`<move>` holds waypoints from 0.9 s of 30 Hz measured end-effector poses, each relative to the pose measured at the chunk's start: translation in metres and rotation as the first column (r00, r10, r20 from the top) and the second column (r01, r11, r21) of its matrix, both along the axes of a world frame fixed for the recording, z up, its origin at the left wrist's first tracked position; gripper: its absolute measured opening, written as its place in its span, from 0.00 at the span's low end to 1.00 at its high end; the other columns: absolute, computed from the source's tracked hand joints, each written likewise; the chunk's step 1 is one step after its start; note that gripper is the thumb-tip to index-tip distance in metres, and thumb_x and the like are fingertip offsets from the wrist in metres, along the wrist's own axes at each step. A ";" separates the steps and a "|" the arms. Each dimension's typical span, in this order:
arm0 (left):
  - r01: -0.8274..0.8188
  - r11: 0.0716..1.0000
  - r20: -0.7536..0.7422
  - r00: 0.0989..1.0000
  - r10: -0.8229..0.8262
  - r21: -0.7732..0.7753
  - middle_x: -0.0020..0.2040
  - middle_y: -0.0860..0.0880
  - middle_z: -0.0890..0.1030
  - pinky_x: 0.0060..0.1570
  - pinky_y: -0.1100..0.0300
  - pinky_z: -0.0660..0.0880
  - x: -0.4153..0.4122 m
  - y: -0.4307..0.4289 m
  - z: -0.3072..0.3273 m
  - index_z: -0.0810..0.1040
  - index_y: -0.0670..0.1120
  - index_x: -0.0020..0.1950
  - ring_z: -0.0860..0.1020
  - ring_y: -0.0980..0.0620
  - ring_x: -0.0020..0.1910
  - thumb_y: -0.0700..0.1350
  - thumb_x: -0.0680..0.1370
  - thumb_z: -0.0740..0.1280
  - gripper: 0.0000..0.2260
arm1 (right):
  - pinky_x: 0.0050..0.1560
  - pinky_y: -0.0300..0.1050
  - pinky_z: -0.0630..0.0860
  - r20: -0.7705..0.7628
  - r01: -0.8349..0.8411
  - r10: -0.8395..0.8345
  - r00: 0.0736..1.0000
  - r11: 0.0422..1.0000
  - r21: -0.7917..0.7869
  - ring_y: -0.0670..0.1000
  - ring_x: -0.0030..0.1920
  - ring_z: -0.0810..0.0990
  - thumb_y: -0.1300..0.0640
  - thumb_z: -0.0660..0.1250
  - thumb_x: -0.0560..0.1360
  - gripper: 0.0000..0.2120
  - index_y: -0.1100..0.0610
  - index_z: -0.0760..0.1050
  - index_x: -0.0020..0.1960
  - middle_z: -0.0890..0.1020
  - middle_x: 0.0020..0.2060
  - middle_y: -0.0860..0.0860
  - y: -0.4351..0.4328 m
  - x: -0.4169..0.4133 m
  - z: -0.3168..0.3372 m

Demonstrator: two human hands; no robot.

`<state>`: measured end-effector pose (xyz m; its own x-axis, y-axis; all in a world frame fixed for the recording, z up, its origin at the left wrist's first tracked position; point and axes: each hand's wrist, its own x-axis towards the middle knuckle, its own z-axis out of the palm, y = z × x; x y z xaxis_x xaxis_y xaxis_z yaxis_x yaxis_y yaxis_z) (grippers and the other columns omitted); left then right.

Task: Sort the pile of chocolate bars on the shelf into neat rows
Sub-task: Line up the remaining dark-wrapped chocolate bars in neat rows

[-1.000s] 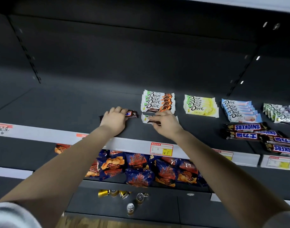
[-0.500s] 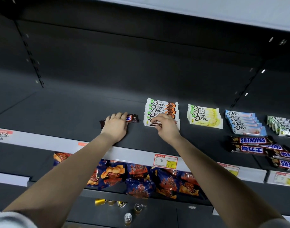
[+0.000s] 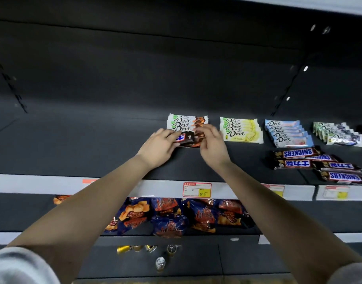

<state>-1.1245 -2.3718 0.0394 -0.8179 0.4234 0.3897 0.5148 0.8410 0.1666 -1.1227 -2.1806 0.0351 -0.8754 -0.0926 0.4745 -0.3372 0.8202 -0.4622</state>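
Nearest to you, below the working level, lie the snack bags (image 3: 170,218); disregard them. Above the price rail (image 3: 42,184), both forearms reach onto the shelf (image 3: 94,144).

Your left hand (image 3: 157,148) grips the dark-wrapped bar (image 3: 184,138) by its left end, fingers curled over the top. Your right hand (image 3: 214,147) is curled at the bar's right end. Whether it pinches the wrapper or only touches it cannot be told from this view. The bar sits at the front edge of the orange Dove stack (image 3: 186,121), overlapping it.

Handling notes:
- Expect the bar to be light and fairly stiff along its length.
- The film wrapper is probably slippery, and the crimped ends offer little hold.
- Take hold across the body, thumb below and fingers above.
- Avoid bending it; the filling is likely to crack.

The bar appears to belong with the loose Snickers pile (image 3: 319,163), well apart to the right, where the bars overlap at angles. Behind that pile and farther back stand the yellow Dove stack (image 3: 240,130) and the blue Dove stack (image 3: 286,133), both already shingled in order.
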 end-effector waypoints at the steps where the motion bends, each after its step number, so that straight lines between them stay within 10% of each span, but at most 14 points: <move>1: 0.056 0.998 0.002 0.998 -0.056 0.005 0.64 0.41 0.74 0.64 0.51 0.66 -0.001 0.011 0.001 0.68 0.41 0.70 0.70 0.41 0.62 0.48 0.80 0.61 0.20 | 0.71 0.52 0.59 -0.013 0.015 -0.015 1.000 1.000 -0.008 0.53 0.66 0.66 0.69 0.56 0.74 0.21 0.58 0.71 0.65 0.70 0.65 0.53 0.010 0.004 0.002; 14: 0.375 0.910 0.147 0.904 -0.401 0.177 0.65 0.42 0.72 0.63 0.52 0.67 -0.003 0.197 0.012 0.57 0.51 0.75 0.70 0.43 0.64 0.51 0.77 0.65 0.29 | 0.64 0.42 0.64 0.095 0.291 -0.291 0.952 0.957 0.015 0.55 0.68 0.66 0.59 0.63 0.76 0.27 0.58 0.60 0.72 0.65 0.70 0.55 0.158 0.078 0.005; 27: 0.650 0.722 0.111 0.720 -0.685 0.238 0.62 0.46 0.75 0.56 0.56 0.71 0.019 0.332 0.012 0.66 0.49 0.70 0.73 0.47 0.60 0.44 0.75 0.68 0.25 | 0.53 0.45 0.70 -0.012 0.597 -0.600 0.800 0.797 -0.097 0.58 0.53 0.75 0.68 0.63 0.73 0.15 0.61 0.73 0.59 0.75 0.53 0.57 0.276 0.135 -0.008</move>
<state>-1.1059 -2.0393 0.0509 -0.4085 0.8272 0.3859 0.8766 0.2378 0.4183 -0.9878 -1.9045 0.0267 -0.7230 0.4852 0.4918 0.1882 0.8232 -0.5356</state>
